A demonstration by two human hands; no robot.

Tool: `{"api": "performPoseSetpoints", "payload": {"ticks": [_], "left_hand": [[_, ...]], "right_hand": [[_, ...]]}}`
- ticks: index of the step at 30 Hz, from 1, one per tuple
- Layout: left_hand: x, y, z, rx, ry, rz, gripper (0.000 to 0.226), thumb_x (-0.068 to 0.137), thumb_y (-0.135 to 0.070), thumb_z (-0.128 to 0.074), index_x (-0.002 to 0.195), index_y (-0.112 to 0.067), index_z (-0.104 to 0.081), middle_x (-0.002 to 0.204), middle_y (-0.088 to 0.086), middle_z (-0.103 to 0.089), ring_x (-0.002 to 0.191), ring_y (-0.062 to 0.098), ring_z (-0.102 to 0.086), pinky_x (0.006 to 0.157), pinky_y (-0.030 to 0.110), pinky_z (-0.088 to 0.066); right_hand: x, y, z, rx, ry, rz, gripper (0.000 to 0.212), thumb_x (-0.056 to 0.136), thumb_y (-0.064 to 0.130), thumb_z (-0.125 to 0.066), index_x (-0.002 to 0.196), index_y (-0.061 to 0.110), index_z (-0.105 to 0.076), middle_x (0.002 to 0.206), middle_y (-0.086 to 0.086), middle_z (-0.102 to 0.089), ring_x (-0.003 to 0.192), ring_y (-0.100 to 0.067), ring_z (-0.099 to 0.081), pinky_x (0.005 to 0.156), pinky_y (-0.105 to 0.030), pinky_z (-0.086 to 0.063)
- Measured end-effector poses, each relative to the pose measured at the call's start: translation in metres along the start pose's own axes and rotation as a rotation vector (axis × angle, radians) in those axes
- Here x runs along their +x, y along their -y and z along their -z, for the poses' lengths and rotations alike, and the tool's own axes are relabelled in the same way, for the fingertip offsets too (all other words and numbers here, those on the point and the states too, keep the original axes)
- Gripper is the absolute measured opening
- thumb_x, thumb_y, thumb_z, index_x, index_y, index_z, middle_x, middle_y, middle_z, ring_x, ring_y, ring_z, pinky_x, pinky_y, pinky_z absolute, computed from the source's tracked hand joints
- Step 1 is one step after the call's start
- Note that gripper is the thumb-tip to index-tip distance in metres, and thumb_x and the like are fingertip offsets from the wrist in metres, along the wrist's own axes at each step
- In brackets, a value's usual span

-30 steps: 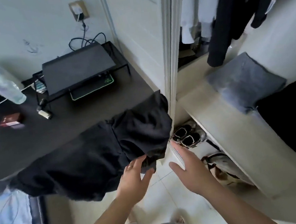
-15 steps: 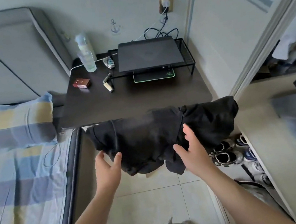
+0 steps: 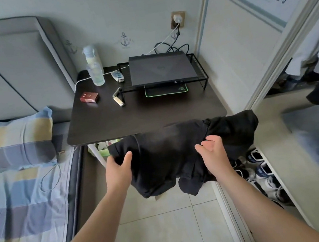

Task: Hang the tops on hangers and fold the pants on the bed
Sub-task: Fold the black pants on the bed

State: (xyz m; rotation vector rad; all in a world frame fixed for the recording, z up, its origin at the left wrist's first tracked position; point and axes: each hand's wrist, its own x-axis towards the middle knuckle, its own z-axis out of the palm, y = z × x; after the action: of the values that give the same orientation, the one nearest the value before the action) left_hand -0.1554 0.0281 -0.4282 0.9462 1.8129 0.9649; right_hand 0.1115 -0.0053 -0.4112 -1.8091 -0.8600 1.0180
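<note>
Both arms reach out in the middle of the frame, and between them hangs the black garment [image 3: 168, 157], bunched and held in the air just in front of the near edge of the dark surface [image 3: 143, 116]. The left hand [image 3: 118, 169] grips the garment's left edge: the thumb lies on the front of the cloth, and the fingers are tucked out of sight behind it. The right hand [image 3: 211, 153] has its fingers curled in and closed on the cloth near the upper right, with a loose fold spilling past it toward the right. The lower ends of the garment dangle over the tiled floor [image 3: 170, 223]; whether it is a top or a pair of pants cannot be told from this crumpled shape.

To the left of the frame lies the bed [image 3: 23, 215] with its checked blue and yellow sheet, and a matching pillow [image 3: 11, 140] sits at its head. On the surface at upper centre a closed laptop [image 3: 161, 68] rests on a wire rack [image 3: 202, 72]. A clear bottle [image 3: 95, 70] stands to its left, with a red box [image 3: 89, 97] and a lighter [image 3: 119, 101] in front. At lower right, shoes [image 3: 255, 166] are lined up just beside the garment's hanging end.
</note>
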Motion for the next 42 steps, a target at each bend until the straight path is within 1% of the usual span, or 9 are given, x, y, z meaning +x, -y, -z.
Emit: {"api": "performPoseSetpoints", "payload": {"ticks": [5, 10, 14, 19, 22, 26, 32, 37, 42], "left_hand": [[-0.011, 0.009, 0.02, 0.004, 0.028, -0.065, 0.023, 0.099, -0.039, -0.054, 0.094, -0.017, -0.059, 0.093, 0.009, -0.066, 0.091, 0.027, -0.064, 0.082, 0.045, -0.053], [-0.03, 0.001, 0.041, -0.03, 0.017, -0.12, 0.024, 0.102, -0.037, -0.049, 0.091, -0.017, -0.055, 0.088, 0.007, -0.062, 0.084, 0.026, -0.062, 0.071, 0.039, -0.051], [-0.047, -0.019, 0.058, -0.257, 0.138, -0.009, 0.021, 0.102, -0.036, -0.049, 0.101, -0.022, -0.064, 0.103, 0.005, -0.071, 0.1, 0.024, -0.068, 0.094, 0.049, -0.055], [-0.066, -0.064, 0.085, -0.4, 0.31, -0.085, 0.023, 0.103, -0.029, -0.051, 0.102, -0.02, -0.072, 0.102, 0.003, -0.076, 0.099, 0.021, -0.072, 0.087, 0.04, -0.058], [-0.075, -0.097, 0.1, -0.399, 0.347, -0.207, 0.023, 0.101, -0.028, -0.053, 0.093, -0.018, -0.072, 0.095, 0.007, -0.075, 0.089, 0.019, -0.073, 0.071, 0.031, -0.059], [-0.081, -0.141, 0.121, -0.508, 0.377, -0.315, 0.022, 0.101, -0.024, -0.055, 0.099, -0.008, -0.07, 0.098, 0.018, -0.073, 0.09, 0.027, -0.073, 0.071, 0.035, -0.061], [-0.079, -0.211, 0.176, -0.542, 0.304, -0.486, 0.02, 0.099, -0.032, -0.06, 0.092, -0.017, -0.073, 0.09, 0.011, -0.073, 0.084, 0.024, -0.072, 0.069, 0.035, -0.06], [-0.069, -0.266, 0.249, -0.601, 0.224, -0.535, 0.018, 0.097, -0.035, -0.063, 0.09, -0.024, -0.076, 0.094, 0.006, -0.076, 0.09, 0.023, -0.075, 0.073, 0.04, -0.06], [-0.064, -0.326, 0.331, -0.609, 0.093, -0.527, 0.016, 0.096, -0.027, -0.061, 0.097, -0.015, -0.072, 0.097, 0.007, -0.077, 0.099, 0.026, -0.073, 0.09, 0.044, -0.057]], "right_hand": [[-0.006, 0.005, -0.007, -0.039, 0.043, -0.009, 0.037, 0.09, 0.023, -0.07, 0.123, 0.021, -0.052, 0.112, 0.005, -0.063, 0.101, -0.006, -0.059, 0.079, -0.024, -0.045], [-0.015, 0.01, -0.015, -0.122, 0.082, -0.006, 0.038, 0.093, 0.027, -0.067, 0.127, 0.016, -0.056, 0.121, 0.001, -0.061, 0.116, -0.018, -0.058, 0.089, -0.026, -0.041], [-0.034, 0.017, -0.032, -0.173, 0.097, 0.085, 0.072, 0.082, 0.036, -0.078, 0.14, 0.018, -0.04, 0.138, 0.001, -0.045, 0.125, -0.018, -0.048, 0.098, -0.031, -0.043], [-0.062, 0.032, -0.049, -0.495, -0.196, 0.425, 0.103, 0.076, 0.036, -0.085, 0.155, 0.026, -0.02, 0.16, -0.008, -0.022, 0.147, -0.03, -0.022, 0.115, -0.052, -0.029], [-0.064, 0.053, -0.047, -0.712, -0.173, 0.6, 0.068, 0.086, 0.039, -0.075, 0.146, 0.033, -0.045, 0.159, -0.001, -0.031, 0.15, -0.025, -0.019, 0.12, -0.053, -0.016], [-0.069, 0.088, -0.044, -0.607, -0.095, 0.802, 0.019, 0.095, 0.023, -0.065, 0.111, 0.029, -0.072, 0.119, 0.012, -0.068, 0.123, -0.013, -0.057, 0.12, -0.05, -0.021], [-0.087, 0.165, -0.048, -0.396, -0.074, 0.979, 0.018, 0.097, 0.017, -0.062, 0.11, 0.02, -0.074, 0.097, 0.016, -0.07, 0.091, -0.004, -0.065, 0.089, -0.04, -0.054], [-0.113, 0.259, -0.065, -0.263, -0.056, 1.147, 0.018, 0.097, 0.021, -0.06, 0.107, 0.018, -0.074, 0.093, 0.014, -0.07, 0.089, -0.003, -0.065, 0.083, -0.032, -0.054], [-0.16, 0.337, -0.109, -0.2, 0.049, 1.37, 0.015, 0.097, 0.017, -0.062, 0.092, 0.008, -0.073, 0.079, 0.003, -0.067, 0.074, -0.016, -0.063, 0.069, -0.039, -0.051]]}}
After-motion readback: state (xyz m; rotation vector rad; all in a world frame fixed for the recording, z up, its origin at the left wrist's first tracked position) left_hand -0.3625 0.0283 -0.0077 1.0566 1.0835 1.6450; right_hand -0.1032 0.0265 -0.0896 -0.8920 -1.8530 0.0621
